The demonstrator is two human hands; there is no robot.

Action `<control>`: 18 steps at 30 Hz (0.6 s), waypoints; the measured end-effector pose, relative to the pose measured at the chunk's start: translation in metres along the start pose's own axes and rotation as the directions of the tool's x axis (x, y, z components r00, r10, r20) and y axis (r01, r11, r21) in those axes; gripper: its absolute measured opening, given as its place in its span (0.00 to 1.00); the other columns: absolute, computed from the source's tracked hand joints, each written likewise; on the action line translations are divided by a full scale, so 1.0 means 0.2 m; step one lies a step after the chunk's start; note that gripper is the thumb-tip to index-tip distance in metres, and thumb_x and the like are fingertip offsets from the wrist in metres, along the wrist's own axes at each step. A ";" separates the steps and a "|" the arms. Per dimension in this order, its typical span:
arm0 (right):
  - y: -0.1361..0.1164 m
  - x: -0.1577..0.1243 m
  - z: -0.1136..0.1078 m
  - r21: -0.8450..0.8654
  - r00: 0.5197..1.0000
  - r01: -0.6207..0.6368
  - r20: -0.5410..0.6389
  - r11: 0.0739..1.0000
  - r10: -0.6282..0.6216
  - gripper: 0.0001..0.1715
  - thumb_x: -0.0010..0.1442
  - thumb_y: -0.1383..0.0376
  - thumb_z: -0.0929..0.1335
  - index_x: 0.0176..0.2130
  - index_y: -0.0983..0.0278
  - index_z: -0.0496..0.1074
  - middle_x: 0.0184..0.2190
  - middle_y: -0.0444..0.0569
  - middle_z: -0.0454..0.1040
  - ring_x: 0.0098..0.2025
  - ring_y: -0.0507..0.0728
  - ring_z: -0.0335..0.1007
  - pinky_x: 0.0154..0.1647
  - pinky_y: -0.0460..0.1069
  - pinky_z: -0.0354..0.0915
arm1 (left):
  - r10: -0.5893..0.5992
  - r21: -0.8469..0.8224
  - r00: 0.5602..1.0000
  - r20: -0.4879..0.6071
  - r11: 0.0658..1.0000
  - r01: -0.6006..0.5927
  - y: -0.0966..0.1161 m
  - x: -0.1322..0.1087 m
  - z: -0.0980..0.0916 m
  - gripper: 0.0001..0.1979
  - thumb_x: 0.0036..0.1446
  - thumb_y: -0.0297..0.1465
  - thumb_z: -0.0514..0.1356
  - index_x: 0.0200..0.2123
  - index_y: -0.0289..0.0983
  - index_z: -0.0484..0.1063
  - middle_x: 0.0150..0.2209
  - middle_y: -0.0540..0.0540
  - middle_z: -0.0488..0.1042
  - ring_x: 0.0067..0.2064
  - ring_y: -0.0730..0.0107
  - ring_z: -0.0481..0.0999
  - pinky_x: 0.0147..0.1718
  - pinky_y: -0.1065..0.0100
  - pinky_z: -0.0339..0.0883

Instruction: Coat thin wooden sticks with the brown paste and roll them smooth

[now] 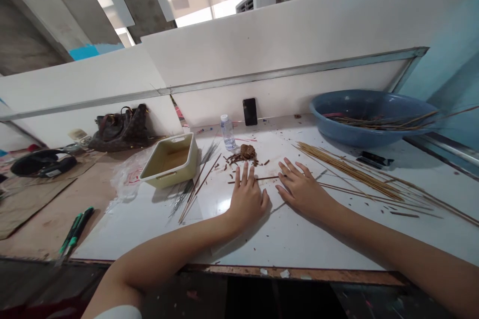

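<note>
your left arm (149, 254) is closest to the camera, with a bit of white sleeve (119, 312) at the bottom edge, and it reaches toward the brown lump (247, 151), so let's use that as the landmark. your left hand (245, 202) is palm down on your side of the lump, fingers a little apart, gripping nothing, with the dark stick (267, 177) running under or against them. your right hand (299, 187), nearer you and right of the lump, is also palm down with fingers spread, not clamped on anything; can't tell if its fingertips actually touch the stick. the stick itself lies crosswise on the counter (299, 249), on your side of the lump.

looks like a rolling step to me, so imo: flat fingers rather than tips, light and equal pressure from both sides, and move the two hands together, otherwise the stick could twist or end up uneven. worth brushing away the crumbs (266, 162) beside the lump too, they'd probably leave bumps. loose sticks (208, 174) left of the lump and the bundle (348, 169) right of it seem far enough out. clear bottle (227, 133) just behind and left of the lump could get knocked, so maybe nudge it back.
</note>
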State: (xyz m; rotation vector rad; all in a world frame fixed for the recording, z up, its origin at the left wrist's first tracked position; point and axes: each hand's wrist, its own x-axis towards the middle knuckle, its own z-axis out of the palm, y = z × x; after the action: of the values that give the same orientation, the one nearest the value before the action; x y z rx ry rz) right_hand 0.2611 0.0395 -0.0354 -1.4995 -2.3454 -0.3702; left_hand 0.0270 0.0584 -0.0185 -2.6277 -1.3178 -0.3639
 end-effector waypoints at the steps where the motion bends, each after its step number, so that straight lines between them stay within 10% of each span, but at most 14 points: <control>1: 0.00 0.00 0.01 -0.015 0.999 -0.037 0.021 0.999 0.037 0.33 0.82 0.55 0.59 0.69 0.70 0.77 0.77 0.66 0.66 0.83 0.72 0.53 0.80 0.69 0.51 | -0.023 -0.006 0.999 0.023 1.000 0.023 0.00 0.00 0.01 0.32 0.77 0.39 0.50 0.70 0.20 0.71 0.79 0.24 0.61 0.85 0.37 0.42 0.82 0.35 0.37; 5: 0.01 -0.01 0.06 -0.041 0.986 -0.147 0.076 0.988 0.150 0.37 0.81 0.51 0.59 0.77 0.68 0.67 0.78 0.67 0.63 0.82 0.78 0.53 0.75 0.74 0.57 | -0.084 -0.019 0.995 0.062 0.996 0.085 -0.02 0.02 0.01 0.32 0.77 0.38 0.49 0.72 0.19 0.68 0.78 0.24 0.62 0.84 0.34 0.48 0.81 0.34 0.44; 11: 0.00 -0.01 0.01 0.000 1.000 -0.013 -0.022 1.000 0.013 0.31 0.82 0.58 0.58 0.63 0.69 0.82 0.75 0.64 0.70 0.83 0.71 0.54 0.80 0.68 0.53 | -0.013 -0.021 1.000 -0.016 1.000 0.013 0.00 0.00 -0.01 0.29 0.76 0.38 0.52 0.67 0.21 0.74 0.80 0.25 0.57 0.85 0.35 0.38 0.82 0.36 0.42; 18: 0.02 -0.04 0.11 -0.054 0.986 -0.162 0.021 0.985 0.164 0.38 0.81 0.49 0.58 0.78 0.65 0.67 0.79 0.63 0.64 0.82 0.75 0.53 0.78 0.72 0.56 | -0.071 -0.084 0.997 0.031 0.994 0.074 -0.02 0.01 0.02 0.30 0.75 0.35 0.51 0.71 0.20 0.68 0.81 0.23 0.53 0.85 0.34 0.36 0.80 0.34 0.49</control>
State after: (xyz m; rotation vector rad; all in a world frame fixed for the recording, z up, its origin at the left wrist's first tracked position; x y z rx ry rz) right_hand 0.2653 0.0439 -0.0581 -1.7165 -2.2278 -0.3752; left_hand 0.0253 0.0645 -0.0216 -2.6679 -1.4403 -0.4041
